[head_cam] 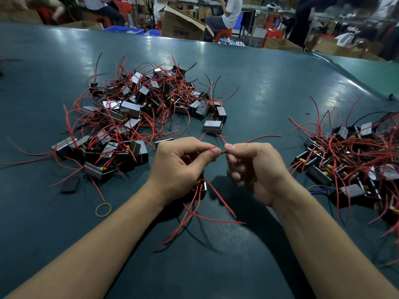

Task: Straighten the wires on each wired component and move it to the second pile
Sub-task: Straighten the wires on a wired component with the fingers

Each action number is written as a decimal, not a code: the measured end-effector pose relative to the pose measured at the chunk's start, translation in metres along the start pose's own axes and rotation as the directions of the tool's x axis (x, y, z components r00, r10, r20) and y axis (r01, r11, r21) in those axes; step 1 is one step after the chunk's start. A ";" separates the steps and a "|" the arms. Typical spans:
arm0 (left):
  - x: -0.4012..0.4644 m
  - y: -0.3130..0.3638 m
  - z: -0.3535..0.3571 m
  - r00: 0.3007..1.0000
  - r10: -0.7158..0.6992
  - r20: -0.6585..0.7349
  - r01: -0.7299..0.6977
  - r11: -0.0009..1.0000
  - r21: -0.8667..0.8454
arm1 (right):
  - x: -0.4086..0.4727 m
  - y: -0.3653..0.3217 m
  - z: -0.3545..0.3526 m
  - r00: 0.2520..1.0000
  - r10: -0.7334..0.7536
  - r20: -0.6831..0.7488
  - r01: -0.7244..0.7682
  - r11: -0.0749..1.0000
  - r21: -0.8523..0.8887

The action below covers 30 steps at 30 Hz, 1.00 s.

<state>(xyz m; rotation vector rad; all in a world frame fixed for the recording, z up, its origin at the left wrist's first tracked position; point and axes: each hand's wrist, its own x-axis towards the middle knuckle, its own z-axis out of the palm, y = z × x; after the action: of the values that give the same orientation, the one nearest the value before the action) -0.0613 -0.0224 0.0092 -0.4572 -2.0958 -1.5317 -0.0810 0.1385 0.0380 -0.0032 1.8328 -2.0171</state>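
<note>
A small black wired component (201,187) hangs under my left hand (182,165), its red and dark wires trailing toward me over the table. My left hand holds it and pinches a red wire (212,148) between thumb and forefinger. My right hand (253,167) pinches the same wire's dark tip just to the right, fingertips nearly touching the left hand's. A big tangled pile of components with red wires (133,113) lies at the left and centre. A second pile (354,160) lies at the right.
The dark green table (269,87) stretches far back. A yellow rubber band (103,209) and a flat black piece (70,184) lie at the left front. One lone component (213,126) sits just beyond my hands. People, cardboard boxes and blue crates are behind the table.
</note>
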 end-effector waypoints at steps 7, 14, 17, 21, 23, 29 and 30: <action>0.008 -0.001 -0.007 0.954 -0.230 -0.191 0.198 0.965 -0.172 | 0.005 0.001 -0.010 0.967 -0.211 -0.146 0.148 0.923 -0.356; 0.015 -0.010 -0.015 0.880 -0.430 -0.202 0.365 0.883 -0.294 | 0.007 0.005 -0.017 0.962 -0.209 -0.174 0.064 0.794 -0.604; 0.013 -0.008 -0.013 0.874 -0.456 -0.168 0.385 0.860 -0.334 | 0.004 0.004 -0.018 0.968 -0.192 -0.164 0.066 0.819 -0.570; 0.010 -0.009 -0.009 0.921 -0.354 -0.161 0.333 0.932 -0.143 | 0.005 0.007 -0.008 0.970 -0.201 -0.135 0.137 0.916 -0.378; 0.010 -0.009 -0.006 0.926 -0.362 -0.110 0.343 0.926 -0.158 | 0.007 0.008 0.001 0.985 -0.146 -0.090 0.127 0.974 -0.189; 0.010 -0.008 -0.002 0.899 -0.438 0.026 0.433 0.875 -0.218 | 0.009 0.006 -0.004 0.992 -0.097 -0.077 0.094 0.995 -0.037; 0.010 -0.007 -0.003 0.894 -0.447 0.039 0.443 0.865 -0.235 | 0.009 0.005 -0.005 0.993 -0.100 -0.060 0.099 0.995 -0.024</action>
<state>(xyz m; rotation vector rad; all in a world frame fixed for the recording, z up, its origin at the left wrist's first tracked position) -0.0728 -0.0278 0.0107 -0.0301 -2.1088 -2.0546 -0.0891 0.1407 0.0299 -0.0402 1.9269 -2.0861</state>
